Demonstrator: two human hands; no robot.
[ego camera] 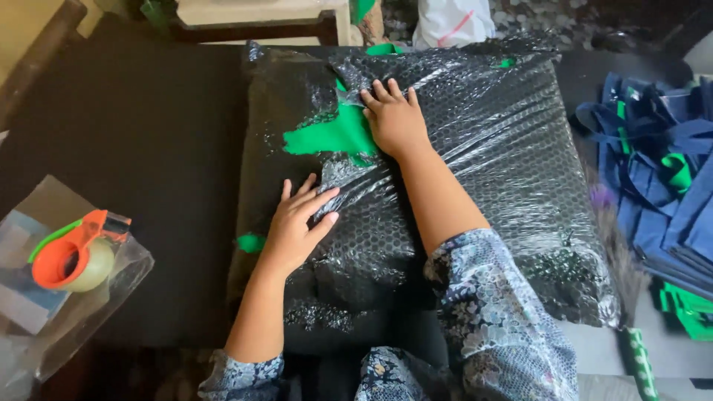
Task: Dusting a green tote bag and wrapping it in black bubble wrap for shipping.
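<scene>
— Bubble wrap, clear over black: that is the skin of the big bundle [475, 186] in the middle of the dark table [148, 148]. What does it hold?

— Something green [330, 136]. It shows through a gap in the wrap near the bundle's upper left, and again as a small green corner at the left edge, low down. Beyond the colour I cannot tell what it is.

— Which way does the bundle lie?

— Flat, a rough pillow-shaped block. Its long axis runs away from the person toward the far edge of the table, tilted slightly to the right at the near end. It fills the table's centre, with its near edge just in front of the person's patterned sleeves.

— And the hands?

— The right hand [396, 119] lies palm down on the top of the bundle, fingers spread and pointing away, right beside the green gap, its thumb side touching the green. It grips nothing; it presses flat. The forearm stretches straight along the wrap, sleeve pushed up to the elbow.

— The left?

— The left hand [297, 223] rests lower, near the bundle's left side, fingers angled up and to the right, loosely apart, tips on a wrinkled fold of the wrap. Open, pressing, not clamped.

— Anything else around?

— An orange tape dispenser [70, 252] with its roll lies on a clear plastic bag [111, 297] at the left, well apart from the bundle. A heap of navy and green cloth bags [661, 193] sits at the right.
</scene>
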